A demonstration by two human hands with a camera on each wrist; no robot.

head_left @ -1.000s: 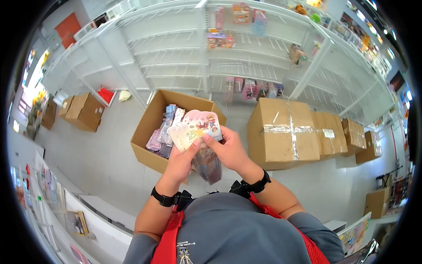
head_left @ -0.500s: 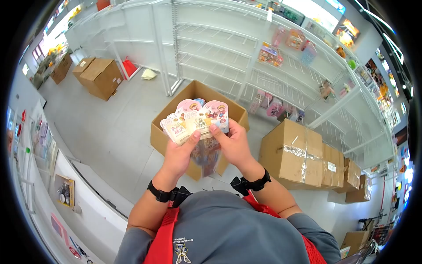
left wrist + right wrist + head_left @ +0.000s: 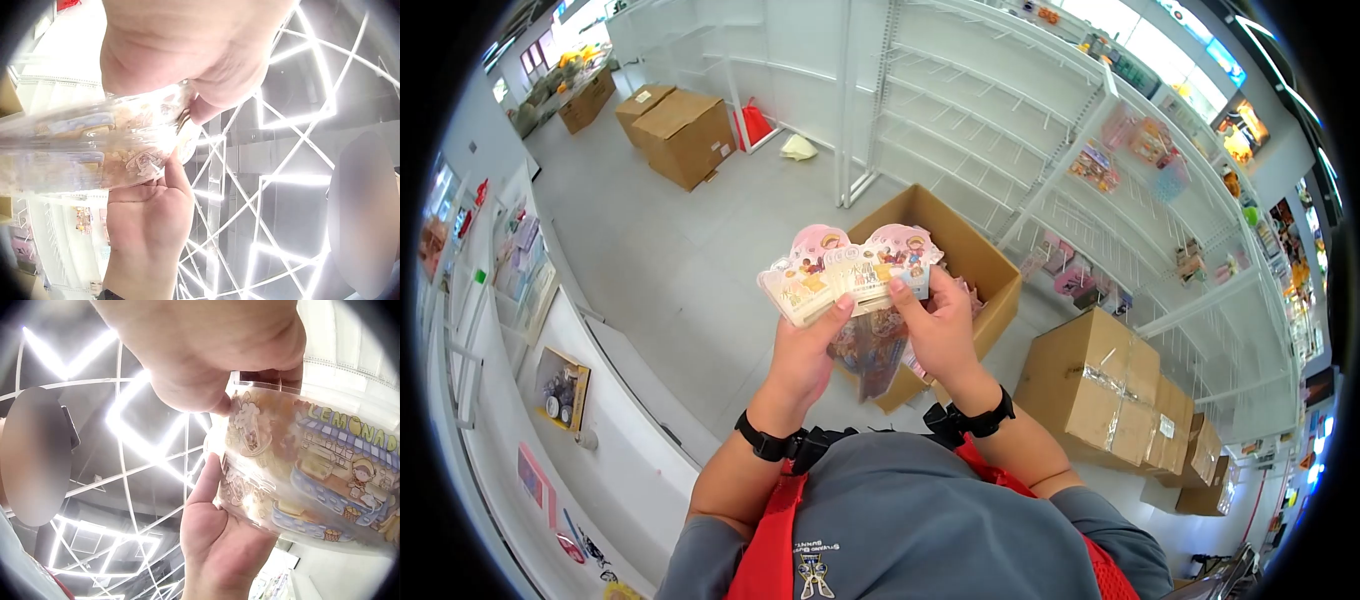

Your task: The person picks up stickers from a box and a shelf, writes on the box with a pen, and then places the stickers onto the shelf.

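Note:
In the head view both hands hold up a fan of several carded sticker packets (image 3: 845, 275) at chest height, above an open cardboard box (image 3: 990, 262). My left hand (image 3: 825, 312) grips the left side of the fan, thumb on the front. The right side is pinched by my right hand (image 3: 910, 297), its thumb across the cards. Clear plastic sleeves hang below the cards. The left wrist view shows the left hand (image 3: 187, 56) on a shiny packet (image 3: 94, 150). In the right wrist view the right hand (image 3: 212, 350) holds a cartoon-printed packet (image 3: 300, 469).
More packets lie inside the open box. Sealed taped boxes (image 3: 1100, 385) stand to the right, and other boxes (image 3: 685, 135) sit far left on the grey floor. White wire shelves (image 3: 1000, 130) with a few hanging packets run behind. A low white display (image 3: 550, 380) borders the left.
The view has swung left, so the open box and sealed boxes sit further right. The fan of packets is held a little higher and spread wider; both hands keep their grip.

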